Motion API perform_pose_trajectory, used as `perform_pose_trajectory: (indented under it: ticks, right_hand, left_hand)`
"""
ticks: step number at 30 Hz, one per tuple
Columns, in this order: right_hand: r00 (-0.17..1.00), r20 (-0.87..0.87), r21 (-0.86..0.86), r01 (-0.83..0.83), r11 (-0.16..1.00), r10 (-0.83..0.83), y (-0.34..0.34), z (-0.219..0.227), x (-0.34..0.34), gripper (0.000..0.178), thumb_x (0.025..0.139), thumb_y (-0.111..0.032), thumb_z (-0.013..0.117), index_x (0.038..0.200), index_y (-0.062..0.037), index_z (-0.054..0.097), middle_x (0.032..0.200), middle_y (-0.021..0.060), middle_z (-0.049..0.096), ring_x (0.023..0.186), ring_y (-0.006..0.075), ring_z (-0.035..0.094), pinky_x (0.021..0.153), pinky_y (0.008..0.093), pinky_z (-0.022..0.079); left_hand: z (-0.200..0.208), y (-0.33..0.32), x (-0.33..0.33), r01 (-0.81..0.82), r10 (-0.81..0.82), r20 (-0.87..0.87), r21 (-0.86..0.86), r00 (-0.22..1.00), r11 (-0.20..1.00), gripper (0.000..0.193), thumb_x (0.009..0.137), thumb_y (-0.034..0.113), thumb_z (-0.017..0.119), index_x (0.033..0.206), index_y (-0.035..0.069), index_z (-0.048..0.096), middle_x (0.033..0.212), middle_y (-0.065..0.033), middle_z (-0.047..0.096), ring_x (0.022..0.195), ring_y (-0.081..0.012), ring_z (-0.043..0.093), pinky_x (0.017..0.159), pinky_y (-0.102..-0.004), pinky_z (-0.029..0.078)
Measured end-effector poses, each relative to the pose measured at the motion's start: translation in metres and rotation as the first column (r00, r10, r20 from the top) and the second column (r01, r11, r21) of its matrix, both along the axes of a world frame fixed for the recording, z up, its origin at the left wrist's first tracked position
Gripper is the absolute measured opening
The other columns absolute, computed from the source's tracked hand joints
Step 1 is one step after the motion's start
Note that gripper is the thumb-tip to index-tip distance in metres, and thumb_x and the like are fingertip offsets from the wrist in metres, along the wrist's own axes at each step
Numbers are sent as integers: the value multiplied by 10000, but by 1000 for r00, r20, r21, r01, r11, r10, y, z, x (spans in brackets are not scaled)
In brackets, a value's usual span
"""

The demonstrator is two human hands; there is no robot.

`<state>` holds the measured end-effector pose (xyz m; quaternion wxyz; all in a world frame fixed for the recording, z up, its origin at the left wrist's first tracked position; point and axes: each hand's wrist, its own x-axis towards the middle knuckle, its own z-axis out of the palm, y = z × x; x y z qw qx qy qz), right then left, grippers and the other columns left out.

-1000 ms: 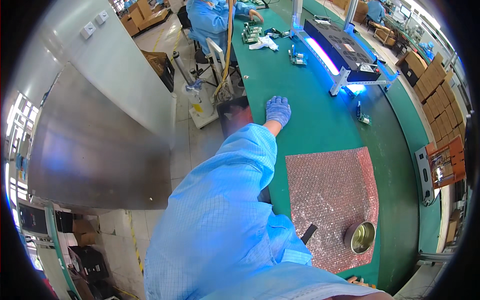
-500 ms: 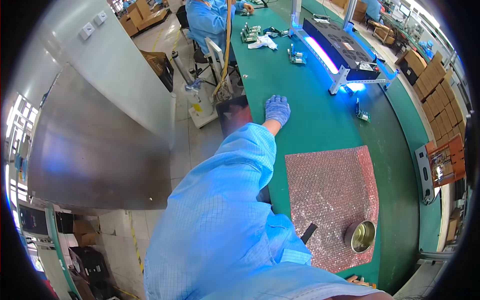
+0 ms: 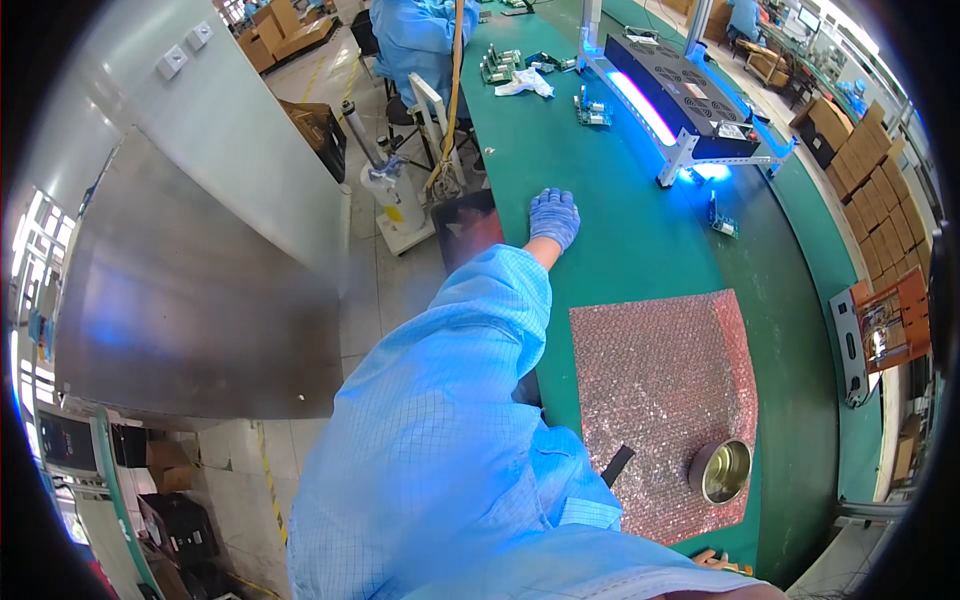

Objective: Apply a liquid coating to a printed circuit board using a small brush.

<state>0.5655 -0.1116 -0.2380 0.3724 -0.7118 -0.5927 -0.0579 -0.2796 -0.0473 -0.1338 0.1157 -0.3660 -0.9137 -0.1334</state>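
My left hand (image 3: 554, 219), in a blue-grey glove, rests on the green bench mat (image 3: 640, 240) near its left edge. Its fingers are curled down, and whatever may be under them is hidden. Only a few bent fingers of my right hand (image 3: 710, 559) show at the lower edge, beside a small orange-yellow piece (image 3: 738, 569) I cannot name. Between the hands lies a sheet of pinkish bubble wrap (image 3: 655, 370). On it stand a round metal tin (image 3: 722, 472) with pale liquid-looking contents and, near my sleeve, a short black strip (image 3: 618, 466).
A black fan unit (image 3: 690, 90) on a metal frame glows violet-blue. Around it lie green circuit boards (image 3: 592, 108) and a white cloth (image 3: 525, 82). A co-worker in a blue gown (image 3: 418, 50) sits at the far left. An orange-and-grey device (image 3: 870, 330) stands at right.
The co-worker's hand at the far end of the bench has gone out of sight as that person shifted. My hands, the tin and the bubble wrap stay practically in place.
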Motion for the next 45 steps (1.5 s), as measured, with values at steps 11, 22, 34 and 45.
perform_pose_trajectory:
  ticks: [11,22,34,45]
  right_hand:
    - [1000,-14,5,-3,1000,3,2,-9,6,474,856,-267,562,1206,43,484,1010,240,571,846,337,564,727,419,464]
    - [1000,-21,-7,-10,1000,10,2,-20,21,465,861,-294,569,1192,26,501,1044,226,558,870,321,555,734,406,465]
    - [997,-42,39,-56,998,57,4,-25,23,462,867,-290,570,1191,30,494,1040,225,551,842,319,557,715,400,468]
    - [996,-44,13,-78,997,79,3,-28,29,447,871,-258,557,1195,42,491,1013,233,553,815,308,564,687,395,474]
  left_hand:
    - [1,0,-1,1,-1,4,-13,1000,1000,357,908,329,420,1160,102,531,1217,-100,522,1192,-249,457,988,-434,333]
    - [1,0,-3,23,-24,31,19,999,1000,370,894,306,433,1180,92,531,1232,-128,520,1200,-282,453,993,-452,323]
    - [0,0,-3,9,-9,-11,-2,1000,1000,369,904,329,413,1168,101,535,1215,-100,524,1193,-249,456,978,-433,336]
    - [0,0,-3,12,-12,11,11,1000,1000,361,899,318,428,1164,96,531,1217,-115,522,1192,-264,454,983,-446,330]
